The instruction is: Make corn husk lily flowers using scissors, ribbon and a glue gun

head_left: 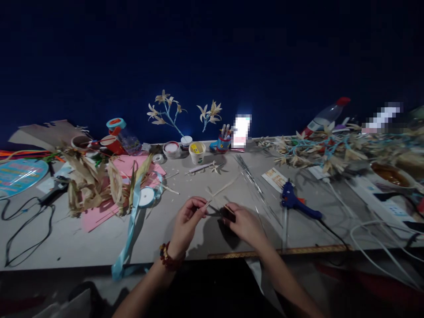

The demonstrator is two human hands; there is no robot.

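Note:
My left hand (192, 216), with a beaded bracelet on the wrist, is closed in a pinch. Between its fingertips is a thin pale strip of dried husk (225, 187), which stretches up and to the right over the table. Close by, my right hand (243, 221) is wrapped round dark-handled scissors (228, 214). Their dark blades point left toward my left fingertips, and the fingers partly hide the handles. Beyond the hands lie a small husk flower (216, 168) and a bundle of thin metal wires (250, 174).
To the left are dried husks (86, 190), pink paper (99, 214) and a blue ribbon roll (145, 197). A blue glue gun (298, 203) lies right, near a pile of husk flowers (308, 148). A ruler (232, 255) follows the front edge. Cups (197, 153) stand at the back.

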